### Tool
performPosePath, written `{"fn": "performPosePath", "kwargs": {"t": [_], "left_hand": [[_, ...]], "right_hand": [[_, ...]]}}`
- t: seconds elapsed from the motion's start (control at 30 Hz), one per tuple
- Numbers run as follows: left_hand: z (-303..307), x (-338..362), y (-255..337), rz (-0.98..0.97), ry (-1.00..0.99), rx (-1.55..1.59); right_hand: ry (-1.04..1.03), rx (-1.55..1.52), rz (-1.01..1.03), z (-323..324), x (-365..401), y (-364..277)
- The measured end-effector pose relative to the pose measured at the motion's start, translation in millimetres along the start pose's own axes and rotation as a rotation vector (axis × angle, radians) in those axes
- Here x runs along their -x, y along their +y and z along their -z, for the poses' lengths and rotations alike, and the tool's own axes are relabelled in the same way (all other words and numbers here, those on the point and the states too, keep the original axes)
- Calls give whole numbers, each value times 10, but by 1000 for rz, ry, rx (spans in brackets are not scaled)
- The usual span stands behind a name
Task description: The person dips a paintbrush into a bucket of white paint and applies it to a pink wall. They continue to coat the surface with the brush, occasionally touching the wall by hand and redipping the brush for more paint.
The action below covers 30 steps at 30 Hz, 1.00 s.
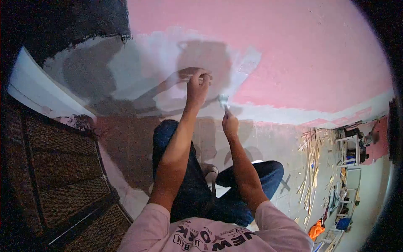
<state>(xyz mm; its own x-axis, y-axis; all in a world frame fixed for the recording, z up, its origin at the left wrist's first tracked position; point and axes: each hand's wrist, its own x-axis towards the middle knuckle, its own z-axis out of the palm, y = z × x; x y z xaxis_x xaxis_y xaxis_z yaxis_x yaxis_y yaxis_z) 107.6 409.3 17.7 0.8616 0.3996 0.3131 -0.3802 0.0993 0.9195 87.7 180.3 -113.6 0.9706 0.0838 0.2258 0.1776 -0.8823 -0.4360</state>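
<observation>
My right hand (230, 124) is closed around the handle of a paintbrush (224, 101), its pale bristles against the wall near the lower edge of the pink area. My left hand (198, 89) is raised in front of the wall (289, 59), up and to the left of the brush. Its fingers are curled, and what they hold, if anything, is too small to make out. White paint covers the lower band of the pink wall and a broad patch behind my hands. Dark shadows of my arms and head fall across that patch.
On the left stand a dark woven-panel piece (63, 147) and a curved white edge (50, 90). A black area (63, 25) covers the wall's upper left. Wood strips (311, 164) litter the tiled floor on the right, near white shelving (349, 151) and an orange item (317, 230).
</observation>
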Motion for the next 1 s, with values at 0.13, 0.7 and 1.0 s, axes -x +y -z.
{"fn": "performPosePath", "kwargs": {"t": [0.13, 0.7, 1.0], "left_hand": [[76, -2, 10, -13, 48, -6], [-154, -32, 25, -9, 24, -60], [-395, -14, 86, 51, -54, -63]], "right_hand": [[-203, 133, 48, -297, -99, 369], [331, -314, 100, 20, -261, -101], [-168, -152, -337, -691, 53, 267]]}}
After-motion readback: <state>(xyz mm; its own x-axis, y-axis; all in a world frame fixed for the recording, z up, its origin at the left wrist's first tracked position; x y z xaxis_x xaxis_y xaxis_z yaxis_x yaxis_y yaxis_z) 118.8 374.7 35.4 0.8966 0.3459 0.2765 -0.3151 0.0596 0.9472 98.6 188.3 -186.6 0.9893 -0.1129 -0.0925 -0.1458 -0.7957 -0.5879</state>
